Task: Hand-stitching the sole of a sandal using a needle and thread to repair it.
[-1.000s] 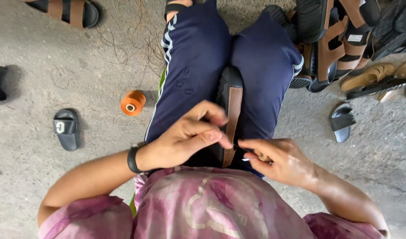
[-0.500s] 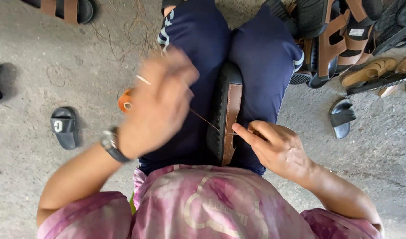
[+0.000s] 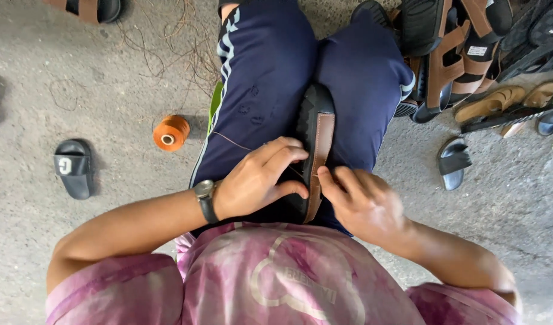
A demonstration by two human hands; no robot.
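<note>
While a black sandal (image 3: 315, 129) with a brown strap stands on edge, wedged between the knees at centre frame, the left hand (image 3: 258, 177) curls over its near rim, fingers pinched narrow on a thin thread (image 3: 231, 141) running toward 10 o'clock. The right hand (image 3: 361, 201) presses the strap edge, fingers close together. An orange spool (image 3: 171, 132) sits at 9 o'clock on open concrete; piled sandals (image 3: 463, 60) crowd 2 o'clock.

Seated person, pink top, navy track pants.
Pink tie-dye short-sleeved shirt (image 3: 276, 283) with a pale looping print; navy trousers (image 3: 270, 72) with white-and-light-blue side stripes; dark wristwatch (image 3: 205, 198) on left wrist; forearms bare, right wrist bare.
</note>
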